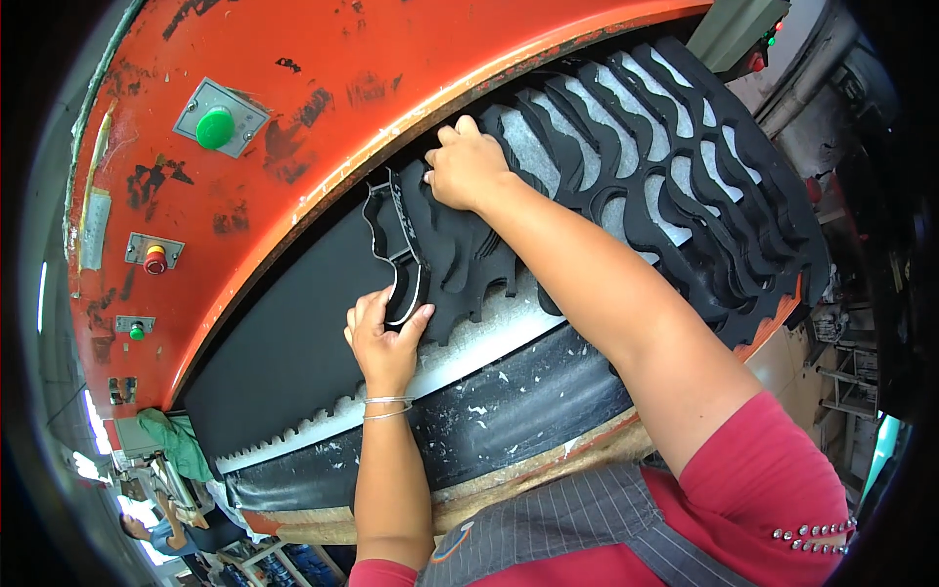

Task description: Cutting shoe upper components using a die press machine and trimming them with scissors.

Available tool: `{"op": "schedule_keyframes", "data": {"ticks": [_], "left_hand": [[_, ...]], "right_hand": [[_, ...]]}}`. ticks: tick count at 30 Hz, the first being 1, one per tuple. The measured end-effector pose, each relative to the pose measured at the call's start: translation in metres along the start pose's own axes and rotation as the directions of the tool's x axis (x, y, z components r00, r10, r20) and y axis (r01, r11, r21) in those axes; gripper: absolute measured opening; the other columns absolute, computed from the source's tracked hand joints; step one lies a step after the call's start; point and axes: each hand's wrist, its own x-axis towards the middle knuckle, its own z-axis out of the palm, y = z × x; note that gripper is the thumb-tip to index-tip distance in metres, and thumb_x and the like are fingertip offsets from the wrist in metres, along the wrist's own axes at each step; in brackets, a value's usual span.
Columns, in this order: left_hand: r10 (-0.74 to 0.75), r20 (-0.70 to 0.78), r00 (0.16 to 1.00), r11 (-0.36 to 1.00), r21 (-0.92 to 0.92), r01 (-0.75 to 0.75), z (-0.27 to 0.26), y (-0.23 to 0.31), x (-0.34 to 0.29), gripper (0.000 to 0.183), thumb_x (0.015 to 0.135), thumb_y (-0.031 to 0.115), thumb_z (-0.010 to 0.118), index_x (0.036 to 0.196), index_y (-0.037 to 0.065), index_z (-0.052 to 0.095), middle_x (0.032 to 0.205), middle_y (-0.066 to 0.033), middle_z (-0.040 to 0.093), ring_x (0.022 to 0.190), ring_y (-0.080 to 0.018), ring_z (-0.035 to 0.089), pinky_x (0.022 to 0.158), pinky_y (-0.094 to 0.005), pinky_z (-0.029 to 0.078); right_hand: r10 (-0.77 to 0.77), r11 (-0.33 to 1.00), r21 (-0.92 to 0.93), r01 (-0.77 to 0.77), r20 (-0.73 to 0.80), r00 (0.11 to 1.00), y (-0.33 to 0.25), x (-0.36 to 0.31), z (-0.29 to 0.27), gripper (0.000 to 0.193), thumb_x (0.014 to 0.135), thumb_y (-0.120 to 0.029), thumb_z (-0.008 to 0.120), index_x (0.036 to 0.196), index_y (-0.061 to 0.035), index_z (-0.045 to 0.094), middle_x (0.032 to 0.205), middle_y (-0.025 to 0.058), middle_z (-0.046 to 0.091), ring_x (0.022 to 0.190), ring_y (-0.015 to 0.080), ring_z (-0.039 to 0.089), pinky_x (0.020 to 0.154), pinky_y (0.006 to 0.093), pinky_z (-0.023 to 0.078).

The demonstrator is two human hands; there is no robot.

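A sole-shaped metal cutting die [398,245] stands on edge on the black foam sheet [293,293]. My left hand [381,338] is closed round its near end, thumb on the right side and fingers on the left. Farther up, my right hand [465,166] rests with curled fingers at the far side of the sheet, right of the die's far end. What those fingers pinch, if anything, is hidden beneath them. Cut-out foam waste [626,127] with rows of curved openings spreads to the right, under and beyond my right forearm.
An orange press beam [323,108] arches over the far side, close to my right hand. It carries a green button [215,127] and a red knob [155,259]. A pale cutting board [489,338] shows along the near edge. Another person [176,528] is at the far lower left.
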Motion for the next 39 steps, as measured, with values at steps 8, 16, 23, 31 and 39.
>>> {"op": "schedule_keyframes", "data": {"ticks": [8,16,23,31,39], "left_hand": [[-0.024,0.026,0.999,1.0,0.009,0.024,0.004,-0.003,0.001,0.049,0.063,0.031,0.081,0.102,0.007,0.065,0.099,-0.0049,0.061,0.095,-0.0237,0.053,0.085,-0.0352,0.036],[-0.015,0.078,0.997,1.0,-0.016,0.017,0.007,-0.01,0.007,0.051,0.062,0.031,0.082,0.103,0.007,0.064,0.098,-0.0051,0.062,0.095,-0.0236,0.053,0.086,-0.0342,0.036],[0.014,0.05,0.999,1.0,-0.024,-0.013,0.01,-0.016,0.008,0.049,0.06,0.031,0.083,0.1,0.008,0.067,0.095,-0.0035,0.063,0.091,-0.022,0.054,0.084,-0.0335,0.037],[0.006,0.057,0.998,1.0,0.031,-0.008,-0.003,-0.014,0.012,0.046,0.059,0.029,0.083,0.095,0.006,0.067,0.093,-0.0049,0.063,0.089,-0.0231,0.054,0.081,-0.0335,0.04],[0.013,0.184,0.983,0.996,-0.086,0.003,-0.053,-0.028,-0.014,0.078,0.058,0.039,0.082,0.124,0.009,0.052,0.105,-0.0064,0.057,0.092,-0.0231,0.051,0.086,-0.0357,0.036]], "right_hand": [[-0.251,0.94,0.148,0.309,-0.315,0.915,0.016,-0.01,0.017,0.045,0.077,-0.023,0.061,0.122,-0.0154,0.059,0.117,0.002,0.057,0.114,0.02,0.044,0.095,0.0386,0.032],[-0.309,0.921,0.22,0.322,-0.094,0.947,0.016,-0.009,0.016,0.056,0.079,-0.019,0.057,0.133,-0.028,0.049,0.103,0.01,0.063,0.106,0.0218,0.052,0.097,0.0399,0.028],[-0.3,0.931,0.194,0.308,-0.074,0.951,0.017,-0.004,0.019,0.055,0.078,-0.019,0.057,0.132,-0.0285,0.051,0.099,0.0112,0.062,0.102,0.0228,0.053,0.096,0.0388,0.028],[-0.333,0.914,0.202,0.351,-0.12,0.935,0.006,0.001,0.021,0.059,0.074,-0.016,0.061,0.132,-0.0257,0.05,0.099,0.0096,0.063,0.096,0.0241,0.053,0.09,0.0382,0.03],[-0.316,0.948,-0.045,0.315,0.003,0.949,-0.041,-0.048,-0.026,0.047,0.08,-0.028,0.062,0.123,-0.0082,0.057,0.12,0.0111,0.059,0.117,0.0266,0.049,0.1,0.0431,0.028]]}}
